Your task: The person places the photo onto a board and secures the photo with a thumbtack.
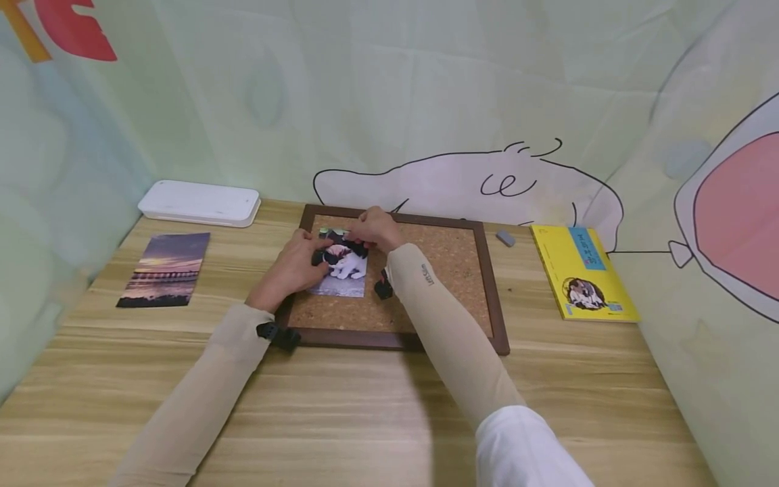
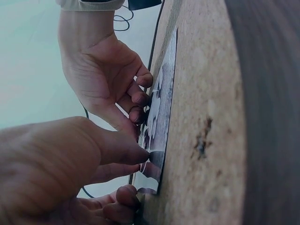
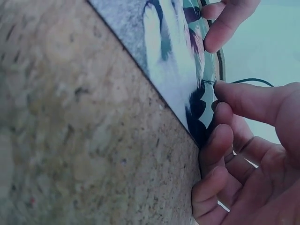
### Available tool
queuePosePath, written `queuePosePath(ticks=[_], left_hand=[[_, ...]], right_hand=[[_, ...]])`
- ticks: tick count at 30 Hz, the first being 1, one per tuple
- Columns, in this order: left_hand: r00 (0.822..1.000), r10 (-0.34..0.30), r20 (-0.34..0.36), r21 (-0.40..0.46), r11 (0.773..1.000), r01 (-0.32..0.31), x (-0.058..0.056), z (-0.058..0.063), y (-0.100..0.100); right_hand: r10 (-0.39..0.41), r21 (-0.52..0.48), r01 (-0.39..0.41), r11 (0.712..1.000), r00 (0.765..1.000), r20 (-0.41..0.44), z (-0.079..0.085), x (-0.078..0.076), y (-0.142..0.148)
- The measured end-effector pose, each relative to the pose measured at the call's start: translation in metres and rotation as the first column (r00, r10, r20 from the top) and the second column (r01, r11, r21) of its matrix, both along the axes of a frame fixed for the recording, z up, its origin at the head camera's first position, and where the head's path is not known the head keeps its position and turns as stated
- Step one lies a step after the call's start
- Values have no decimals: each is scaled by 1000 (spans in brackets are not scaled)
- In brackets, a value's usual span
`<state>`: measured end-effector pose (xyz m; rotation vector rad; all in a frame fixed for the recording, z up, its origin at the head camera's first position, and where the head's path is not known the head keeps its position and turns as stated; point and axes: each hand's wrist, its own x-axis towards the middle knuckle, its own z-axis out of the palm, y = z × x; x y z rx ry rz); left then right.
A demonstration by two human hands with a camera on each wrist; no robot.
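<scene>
A photo of a black-and-white cat lies on the left part of a brown-framed corkboard. My left hand rests at the photo's left side, its thumb and fingers pressing on the print. At the photo's top right, my right hand has its thumb and curled fingers together. A thin metal pin shows at the tip of the right thumb, against the upper part of the photo. The pin's head is hidden by the thumb and fingers.
A sunset photo lies left of the board, below a white case. Right of the board are a small grey block and a yellow book. A printed curtain hangs behind the wooden table.
</scene>
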<state>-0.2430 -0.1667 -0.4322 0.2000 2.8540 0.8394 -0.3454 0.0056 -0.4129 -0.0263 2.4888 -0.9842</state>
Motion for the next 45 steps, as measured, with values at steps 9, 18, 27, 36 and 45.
queuePosePath(ticks=[9,18,27,36,45], left_hand=[[1000,5,6,-9,1000,-5,-1,1,1],[1000,-5,-8,-8,1000,5,0,2,1],[1000,-8,-9,-9,1000,8,-1,1,1],[1000,-8,-11,-6,1000,8,-1,0,2],[1000,-10,-9,-1,1000,10,0,0,1]], right_hand=[[4,-51,-6,999,999,-33,0,4,3],[3,-67,-5,998,1000,-20,1,4,3],[17,-23,-17,1000,999,-27,1,3,2],[3,64,0,998,999,-49,-1,2,-2],[-15,74,20,997,997,-75,-1,2,-3]])
